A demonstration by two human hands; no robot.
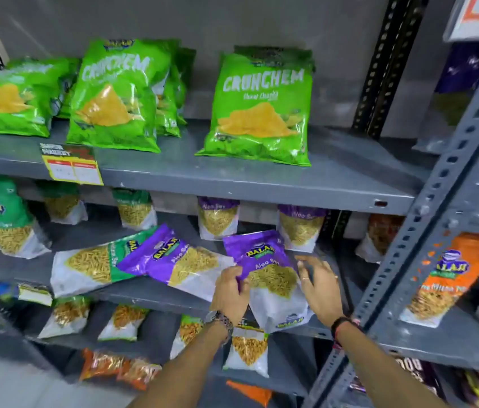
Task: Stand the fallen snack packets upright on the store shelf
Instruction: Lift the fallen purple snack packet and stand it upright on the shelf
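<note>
On the middle shelf (144, 293) a purple Aloo Sev packet (270, 278) stands nearly upright at the front edge. My left hand (231, 293) grips its left side with the fingers curled on the foil. My right hand (319, 287) hovers just right of the packet, fingers spread, not clearly touching it. Left of it a second purple packet (179, 260) lies fallen on its side. It overlaps a fallen green and white sev packet (91, 265) further left.
Upright purple packets (217, 217) and green packets (134, 207) stand at the back of the same shelf. Green Crunchem bags (259, 110) fill the shelf above. A grey slotted upright (426, 219) rises close to my right wrist. Orange packets (444, 278) sit on the neighbouring rack.
</note>
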